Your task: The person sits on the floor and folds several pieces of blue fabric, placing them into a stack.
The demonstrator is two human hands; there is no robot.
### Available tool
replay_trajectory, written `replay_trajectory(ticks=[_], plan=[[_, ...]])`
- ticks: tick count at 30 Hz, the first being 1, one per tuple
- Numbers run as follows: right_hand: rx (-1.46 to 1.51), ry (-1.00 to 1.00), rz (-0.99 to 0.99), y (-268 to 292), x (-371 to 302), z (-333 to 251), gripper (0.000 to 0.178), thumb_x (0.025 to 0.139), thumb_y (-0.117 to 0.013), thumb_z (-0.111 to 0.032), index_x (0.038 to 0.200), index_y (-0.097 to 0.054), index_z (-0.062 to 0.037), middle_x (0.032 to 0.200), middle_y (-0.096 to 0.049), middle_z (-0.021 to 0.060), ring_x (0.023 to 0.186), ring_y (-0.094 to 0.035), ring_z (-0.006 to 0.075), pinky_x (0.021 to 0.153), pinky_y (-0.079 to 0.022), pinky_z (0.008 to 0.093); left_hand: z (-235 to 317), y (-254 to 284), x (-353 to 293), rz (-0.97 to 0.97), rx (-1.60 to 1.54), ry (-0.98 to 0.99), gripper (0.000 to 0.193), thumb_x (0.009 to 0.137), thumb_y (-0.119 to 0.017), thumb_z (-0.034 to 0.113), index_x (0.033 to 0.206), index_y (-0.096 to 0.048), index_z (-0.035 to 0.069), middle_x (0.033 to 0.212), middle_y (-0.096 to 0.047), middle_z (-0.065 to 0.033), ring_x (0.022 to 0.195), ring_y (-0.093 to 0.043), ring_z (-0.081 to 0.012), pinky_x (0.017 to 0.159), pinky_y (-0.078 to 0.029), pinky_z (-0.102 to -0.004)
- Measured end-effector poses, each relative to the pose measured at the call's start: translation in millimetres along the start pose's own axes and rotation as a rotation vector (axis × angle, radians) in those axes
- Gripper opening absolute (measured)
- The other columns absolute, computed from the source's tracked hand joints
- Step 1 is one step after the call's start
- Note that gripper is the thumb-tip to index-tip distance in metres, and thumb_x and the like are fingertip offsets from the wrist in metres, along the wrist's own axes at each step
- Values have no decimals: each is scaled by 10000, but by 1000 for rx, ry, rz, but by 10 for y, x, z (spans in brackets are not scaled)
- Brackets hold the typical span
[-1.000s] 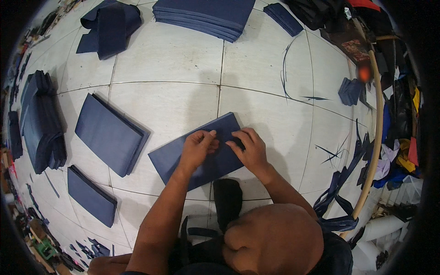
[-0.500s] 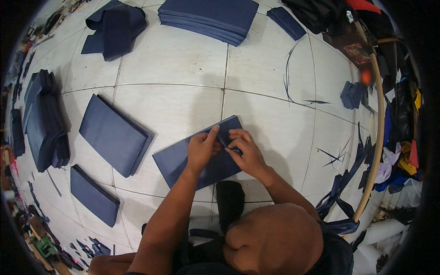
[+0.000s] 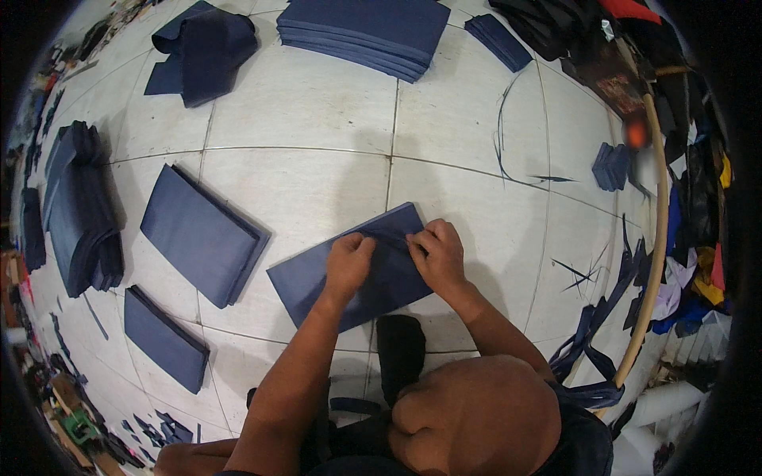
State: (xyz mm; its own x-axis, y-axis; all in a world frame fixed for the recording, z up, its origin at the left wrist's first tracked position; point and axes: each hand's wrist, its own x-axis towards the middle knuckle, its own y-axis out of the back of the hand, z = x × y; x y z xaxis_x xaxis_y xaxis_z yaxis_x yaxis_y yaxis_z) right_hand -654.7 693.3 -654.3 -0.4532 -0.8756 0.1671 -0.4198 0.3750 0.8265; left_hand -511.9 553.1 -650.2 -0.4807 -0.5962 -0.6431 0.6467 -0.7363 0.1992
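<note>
A rectangular stack of navy fabric pieces (image 3: pixel 317 287) lies at a slant on the tiled floor in front of me. Over its upper part my left hand (image 3: pixel 349 260) is closed in a pinch, thumb against the fingers. My right hand (image 3: pixel 439 255), also pinching, is at the stack's right edge. Between the two hands runs a thin dark strip (image 3: pixel 389 234), close above the fabric and nearly its colour. Its ends are hidden in my fingers.
Navy fabric stacks lie to the left: a large one (image 3: pixel 202 238), a smaller one (image 3: pixel 165 341) and a tall pile (image 3: pixel 83 214). Farther off are a thick stack (image 3: pixel 361 36) and loose cloth (image 3: pixel 210 55). A curved wooden pole (image 3: pixel 655 214) borders clutter on the right.
My hands have moved apart, the right one outward to the stack's edge. The strip, bunched between the fingers before, now stretches between them. The stack has stayed in place.
</note>
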Motion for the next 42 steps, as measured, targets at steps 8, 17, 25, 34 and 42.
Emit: replay_trajectory(ticks=[8,17,25,34,42], plan=[[349,-270,-235,-12,-138,-275,370,690,-678,73,1032,-628,-59,1113,-655,129,1040,-615,321,927,-492,409,40,55,44,-78,-5,52,468,946,-583,407,956,-686,-49,899,-700,-235,850,-655,-407,829,-488,-475],[613,-423,-222,65,-101,-145,296,929,-707,-157,1179,-626,-21,1069,-676,142,909,-646,198,836,-492,357,-214,53,75,58,52,-166,383,875,-598,292,816,-665,-80,733,-639,-249,684,-639,-329,708,-500,-457],[14,58,35,-111,26,0,104,801,-741,-69,898,-722,-37,849,-560,129,811,-543,318,710,-441,428,-103,62,81,-10,109,-63,325,882,-594,271,820,-677,-37,727,-653,-179,698,-631,-267,699,-502,-438],[388,-164,-174,98,-72,-328,328,760,-742,-23,1036,-566,-49,1085,-625,164,1067,-603,333,920,-475,423,-33,5,23,41,-214,24,385,881,-589,279,723,-629,-69,666,-616,-210,600,-583,-245,623,-470,-432],[681,-411,-315,215,37,-289,388,886,-754,-189,1196,-582,-29,1011,-645,125,815,-656,271,741,-524,353,-185,68,82,-2,44,-64,330,886,-639,260,764,-671,-46,635,-595,-74,597,-541,-151,563,-431,-352]])
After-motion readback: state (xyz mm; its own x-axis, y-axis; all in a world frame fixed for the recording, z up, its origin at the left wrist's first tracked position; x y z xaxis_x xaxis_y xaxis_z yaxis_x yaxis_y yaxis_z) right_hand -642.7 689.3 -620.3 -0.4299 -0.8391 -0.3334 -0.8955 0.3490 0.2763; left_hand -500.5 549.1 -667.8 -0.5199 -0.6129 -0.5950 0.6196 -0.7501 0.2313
